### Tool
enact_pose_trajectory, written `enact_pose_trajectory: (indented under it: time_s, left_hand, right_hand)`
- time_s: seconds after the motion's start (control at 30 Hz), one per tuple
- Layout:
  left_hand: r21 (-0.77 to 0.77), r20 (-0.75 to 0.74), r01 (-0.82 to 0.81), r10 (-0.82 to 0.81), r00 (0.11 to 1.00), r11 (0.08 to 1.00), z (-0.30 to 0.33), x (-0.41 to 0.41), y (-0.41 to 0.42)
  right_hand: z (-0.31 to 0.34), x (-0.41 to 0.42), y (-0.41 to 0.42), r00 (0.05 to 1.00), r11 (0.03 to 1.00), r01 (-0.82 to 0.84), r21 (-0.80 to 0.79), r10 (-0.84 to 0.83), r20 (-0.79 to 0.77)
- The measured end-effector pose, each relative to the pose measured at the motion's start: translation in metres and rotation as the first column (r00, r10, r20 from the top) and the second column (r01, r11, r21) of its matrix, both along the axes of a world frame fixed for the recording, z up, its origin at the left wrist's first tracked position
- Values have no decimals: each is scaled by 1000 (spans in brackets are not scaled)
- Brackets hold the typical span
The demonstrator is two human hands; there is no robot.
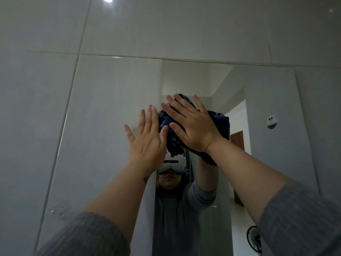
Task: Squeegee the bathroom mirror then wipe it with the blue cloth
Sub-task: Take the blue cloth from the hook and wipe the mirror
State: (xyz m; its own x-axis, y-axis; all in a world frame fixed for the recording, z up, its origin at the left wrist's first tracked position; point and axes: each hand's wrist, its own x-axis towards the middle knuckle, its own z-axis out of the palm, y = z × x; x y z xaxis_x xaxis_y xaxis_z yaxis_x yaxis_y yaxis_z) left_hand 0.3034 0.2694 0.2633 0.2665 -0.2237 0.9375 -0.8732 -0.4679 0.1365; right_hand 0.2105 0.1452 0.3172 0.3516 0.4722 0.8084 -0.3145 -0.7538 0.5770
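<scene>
The bathroom mirror (103, 126) hangs on the tiled wall in front of me and fills the middle of the view. My right hand (191, 126) lies flat, fingers spread, pressing the bunched blue cloth (221, 124) against the upper middle of the glass. My left hand (147, 143) is also flat on the mirror just left of the cloth, with its thumb touching the cloth's edge. Both arms reach up in grey sleeves. The squeegee is not in view.
Large pale wall tiles (166, 24) surround the mirror above and on both sides. Water drops (59, 209) cling to the glass at the lower left. The reflection shows a person, a doorway and a black fan (254, 239). A small round hook (272, 121) sits at the right.
</scene>
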Motion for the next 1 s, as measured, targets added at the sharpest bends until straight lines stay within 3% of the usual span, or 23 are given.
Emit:
enact_pose_trajectory:
  time_s: [0.1,0.2,0.3,0.47,0.6,0.77,0.9,1.0]
  left_hand:
    - [-35,5,21,-21,1000,999,-19,6,4]
    - [30,33,-2,1,999,1000,-32,14,11]
    - [86,69,-57,51,996,995,-34,18,18]
    - [108,92,-129,119,989,986,-36,18,17]
    - [62,112,-156,149,982,986,-39,23,11]
    - [-2,139,-154,153,978,988,-42,29,7]
    - [-25,147,-152,154,977,988,-43,30,7]
    - [-18,147,-173,173,974,985,-43,29,8]
  right_hand:
    - [0,-2,-2,998,1000,31,1,-31,-47]
    - [0,-5,-2,996,999,41,11,-40,-80]
    - [4,-1,1,991,991,130,44,-128,-36]
    - [28,10,12,988,970,127,206,-142,61]
    - [46,26,27,977,940,124,317,-171,127]
    - [84,39,43,968,928,159,338,-214,134]
    - [108,23,21,961,875,103,472,-210,181]
    - [106,6,0,950,869,110,483,-235,207]
